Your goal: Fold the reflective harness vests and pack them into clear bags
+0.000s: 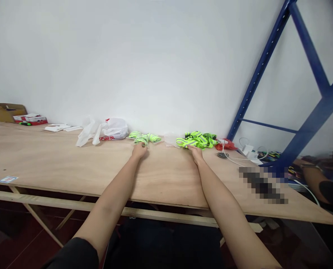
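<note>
In the head view, both hands reach forward over a plywood table (166, 175) to bright green straps with silvery bands, which lie near the white wall (155, 67). The left hand (140, 150) is at the near edge of the left group of straps (154, 138), folded in small bundles, some seemingly in clear plastic. Its fingers are curled, but I cannot tell if they pinch a strap or only rest on it. The right hand (196, 152) has its fingers extended at the near edge of the loose strap pile (201, 140); whether they close on something, I cannot tell either. Between the two groups lies clear plastic packaging (170, 139).

I judge the straps to be light, soft and not fragile, but the loose ones may tangle easily. A good hold would be on one free loop at the near edge of the pile; a folded bundle is better taken across its middle. The clear plastic is probably thin and a little slippery.

About writing: the white plastic bag (116, 129) bears large red characters, crumpled, so I cannot read them surely. A blue-bordered label (7, 179) at the table's front edge has marks too small to read. On the red-and-white box (32, 119) I can read no brand.
</note>
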`<state>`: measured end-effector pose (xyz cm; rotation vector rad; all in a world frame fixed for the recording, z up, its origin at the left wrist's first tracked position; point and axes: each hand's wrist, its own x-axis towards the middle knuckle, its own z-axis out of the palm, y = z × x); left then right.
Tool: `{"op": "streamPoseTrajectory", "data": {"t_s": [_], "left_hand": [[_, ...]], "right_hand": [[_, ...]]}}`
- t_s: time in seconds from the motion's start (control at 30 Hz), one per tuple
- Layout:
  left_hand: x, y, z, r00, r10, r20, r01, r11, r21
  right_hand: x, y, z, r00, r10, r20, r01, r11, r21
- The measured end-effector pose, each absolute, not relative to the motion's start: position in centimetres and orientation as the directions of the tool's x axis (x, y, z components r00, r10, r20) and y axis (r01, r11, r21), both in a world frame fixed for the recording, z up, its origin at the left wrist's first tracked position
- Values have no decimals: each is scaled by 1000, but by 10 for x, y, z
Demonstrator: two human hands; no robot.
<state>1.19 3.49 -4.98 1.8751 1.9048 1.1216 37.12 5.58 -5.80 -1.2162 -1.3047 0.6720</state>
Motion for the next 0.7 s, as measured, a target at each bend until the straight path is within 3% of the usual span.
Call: {"op": "streamPoseTrajectory", "data": {"t_s": [0.17, 0.3, 0.53, 0.7], "left_hand": [[12, 39, -50, -158, 927, 339, 756, -107, 645], [14, 39, -51, -155, 926, 343, 768, -106, 632], [20, 34, -51, -130, 917, 377, 790, -134, 598], [30, 29, -48, -58, 902, 428, 806, -211, 553]], "right_hand": [[386, 21, -50, -15, 984, 178, -74, 177, -982], [392, -1, -42, -245, 965, 96, -212, 43, -976], [388, -11, -37, -492, 870, 35, -281, -121, -952], [382, -11, -25, -605, 796, -5, -224, -176, -959]]}}
